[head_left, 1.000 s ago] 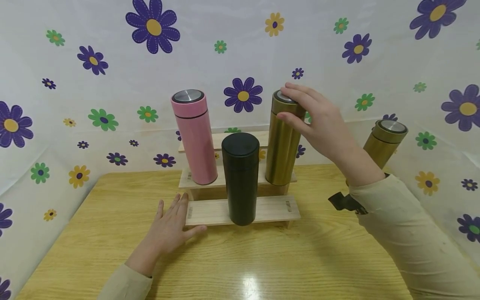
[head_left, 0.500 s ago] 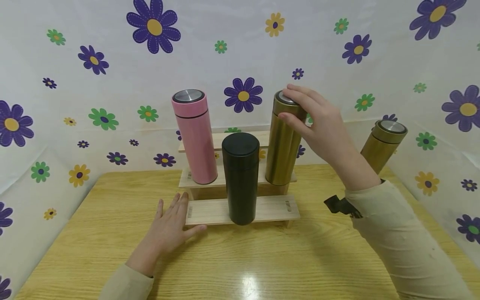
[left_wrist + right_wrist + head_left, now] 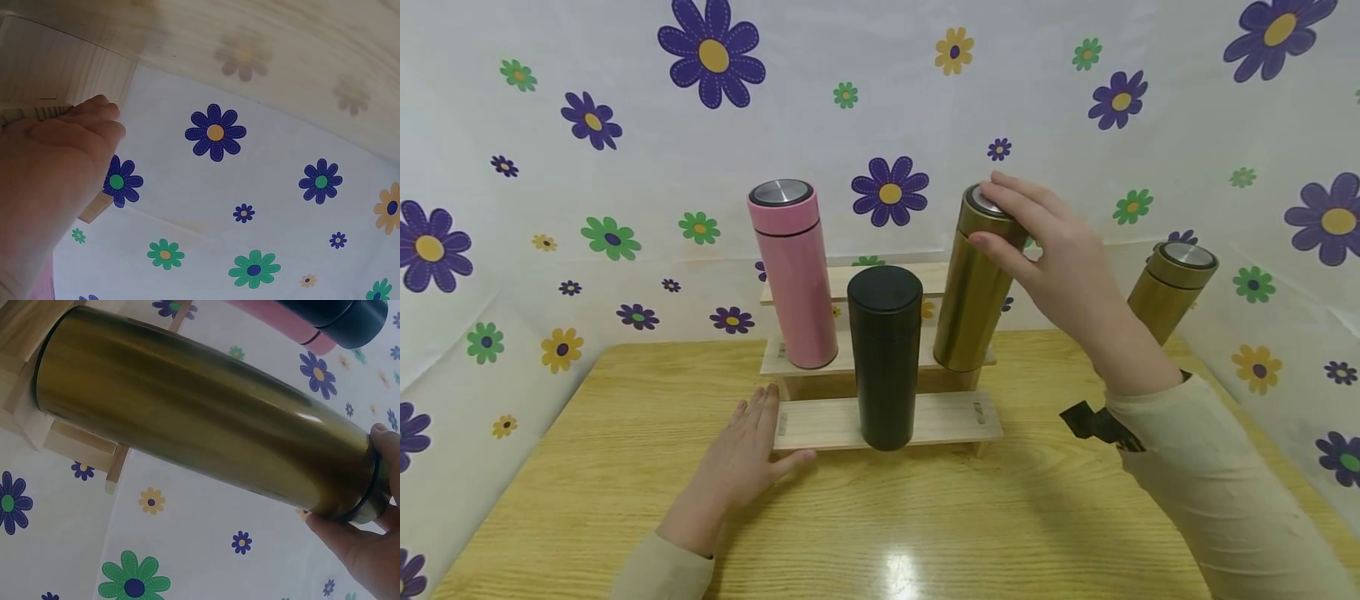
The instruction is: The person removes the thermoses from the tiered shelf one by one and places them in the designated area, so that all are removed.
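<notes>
In the head view my right hand [image 3: 1058, 254] grips a gold thermos bottle [image 3: 973, 308] by its lid from above and the right. The bottle leans slightly to the right, its base at the right end of the wooden stand's [image 3: 820, 423] middle step. The right wrist view shows thumb and fingers spread round the lid end of the gold bottle [image 3: 206, 419]. My left hand [image 3: 741, 454] rests against the left end of the lowest step, fingers straight and thumb along its front. A black bottle [image 3: 886, 367] stands upright on that step; a pink bottle [image 3: 793, 283] stands on the middle one.
A second gold bottle [image 3: 1167, 287] is at the far right, its lower part hidden behind my right forearm. A wood-grain table [image 3: 880, 517] bears the stand. A flower-patterned white cloth [image 3: 805, 125] hangs behind and along both sides.
My right hand has shifted slightly to the right, and the top of the gold bottle has tilted that way with it. The left hand stays by the stand's lowest step.
</notes>
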`<state>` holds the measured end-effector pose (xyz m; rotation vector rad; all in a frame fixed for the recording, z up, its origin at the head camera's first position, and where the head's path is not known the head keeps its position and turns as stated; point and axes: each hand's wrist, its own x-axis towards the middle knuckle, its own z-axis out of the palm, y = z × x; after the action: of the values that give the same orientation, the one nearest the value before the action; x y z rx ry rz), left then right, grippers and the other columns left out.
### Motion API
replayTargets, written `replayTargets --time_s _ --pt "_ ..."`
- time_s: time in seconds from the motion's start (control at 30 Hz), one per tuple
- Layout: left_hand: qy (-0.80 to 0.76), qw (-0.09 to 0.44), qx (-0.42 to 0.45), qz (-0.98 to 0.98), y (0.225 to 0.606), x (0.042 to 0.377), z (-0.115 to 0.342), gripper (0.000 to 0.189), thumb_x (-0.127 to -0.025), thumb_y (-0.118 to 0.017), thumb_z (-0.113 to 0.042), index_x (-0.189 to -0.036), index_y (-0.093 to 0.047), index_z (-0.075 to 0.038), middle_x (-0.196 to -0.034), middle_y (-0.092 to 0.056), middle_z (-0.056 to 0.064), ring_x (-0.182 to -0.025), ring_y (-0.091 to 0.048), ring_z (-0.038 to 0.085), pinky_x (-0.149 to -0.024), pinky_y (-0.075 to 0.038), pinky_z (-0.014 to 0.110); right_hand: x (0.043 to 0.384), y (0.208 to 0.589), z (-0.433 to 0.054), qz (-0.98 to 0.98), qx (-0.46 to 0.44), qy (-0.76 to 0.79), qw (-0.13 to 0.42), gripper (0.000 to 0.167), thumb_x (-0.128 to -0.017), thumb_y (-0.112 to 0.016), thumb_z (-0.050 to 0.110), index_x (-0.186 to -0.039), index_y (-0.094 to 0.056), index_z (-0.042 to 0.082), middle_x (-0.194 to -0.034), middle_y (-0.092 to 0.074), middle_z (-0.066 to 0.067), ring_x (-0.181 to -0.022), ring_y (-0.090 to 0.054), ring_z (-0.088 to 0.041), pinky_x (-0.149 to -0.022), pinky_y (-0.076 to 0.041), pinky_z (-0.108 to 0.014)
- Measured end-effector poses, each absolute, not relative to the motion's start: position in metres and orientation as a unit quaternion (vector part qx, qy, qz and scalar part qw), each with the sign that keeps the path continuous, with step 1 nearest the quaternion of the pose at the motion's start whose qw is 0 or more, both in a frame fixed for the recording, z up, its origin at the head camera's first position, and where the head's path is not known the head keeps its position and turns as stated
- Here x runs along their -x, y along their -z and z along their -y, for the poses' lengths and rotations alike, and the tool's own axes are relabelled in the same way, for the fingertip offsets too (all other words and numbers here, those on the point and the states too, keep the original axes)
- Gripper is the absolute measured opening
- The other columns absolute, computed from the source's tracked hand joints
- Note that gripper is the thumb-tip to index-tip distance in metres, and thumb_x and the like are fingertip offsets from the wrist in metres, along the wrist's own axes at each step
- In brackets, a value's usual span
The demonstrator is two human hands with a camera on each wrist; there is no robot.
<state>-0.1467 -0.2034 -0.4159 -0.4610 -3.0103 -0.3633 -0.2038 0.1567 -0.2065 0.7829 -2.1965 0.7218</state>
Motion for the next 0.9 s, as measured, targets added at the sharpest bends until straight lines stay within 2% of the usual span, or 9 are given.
replayTargets --time_s 0.2,0.43,0.57,0.67,0.9 --pt "0.127 0.035 0.148 0.98 0.418 0.146 0.203 0.107 -0.085 -0.052 -0.068 -0.148 -0.016 0.009 -0.154 -0.018 0.025 -0.142 -0.016 0.037 -0.115 -0.015 0.049 0.201 0.208 -0.174 0.847 -0.259 -0.283 0.368 0.051 -0.084 -0.073 0.016 -0.133 -0.058 0.011 -0.138 -0.053 -0.002 -0.124 -0.052 -0.023 -0.095 -0.049 -0.038" --pt "0.13 0.033 0.147 0.98 0.419 0.148 0.203 0.106 -0.085 -0.054 -0.067 -0.149 -0.015 0.008 -0.155 -0.016 0.024 -0.142 -0.016 0.037 -0.115 -0.014 0.049 0.199 0.205 -0.199 0.827 -0.238 -0.274 0.43 0.05 -0.08 -0.077 0.012 -0.128 -0.062 0.01 -0.133 -0.057 0.0 -0.12 -0.055 -0.022 -0.094 -0.04 -0.01" --pt "0.126 0.033 0.146 0.981 0.418 0.147 0.203 0.106 -0.085 -0.054 -0.066 -0.149 -0.014 0.008 -0.154 -0.017 0.024 -0.142 -0.016 0.038 -0.115 -0.015 0.05 0.202 0.208 -0.211 0.827 -0.218 -0.278 0.438 0.051 -0.08 -0.077 0.011 -0.129 -0.061 0.008 -0.132 -0.057 -0.002 -0.12 -0.056 -0.023 -0.094 -0.038 -0.009" --pt "0.123 0.034 0.146 0.981 0.418 0.146 0.203 0.106 -0.085 -0.054 -0.067 -0.149 -0.015 0.009 -0.154 -0.018 0.025 -0.142 -0.017 0.038 -0.115 -0.016 0.05 0.207 0.217 -0.22 0.838 -0.198 -0.275 0.429 0.053 -0.081 -0.077 0.013 -0.131 -0.059 0.009 -0.132 -0.057 -0.003 -0.12 -0.055 -0.024 -0.096 -0.038 -0.01" --pt "0.126 0.031 0.146 0.981 0.418 0.147 0.203 0.106 -0.085 -0.054 -0.066 -0.148 -0.015 0.009 -0.154 -0.017 0.025 -0.142 -0.017 0.038 -0.115 -0.015 0.05 0.23 0.254 -0.235 0.866 -0.17 -0.277 0.38 0.054 -0.084 -0.074 0.018 -0.134 -0.056 0.009 -0.135 -0.054 -0.007 -0.127 -0.048 -0.026 -0.104 -0.04 -0.039"
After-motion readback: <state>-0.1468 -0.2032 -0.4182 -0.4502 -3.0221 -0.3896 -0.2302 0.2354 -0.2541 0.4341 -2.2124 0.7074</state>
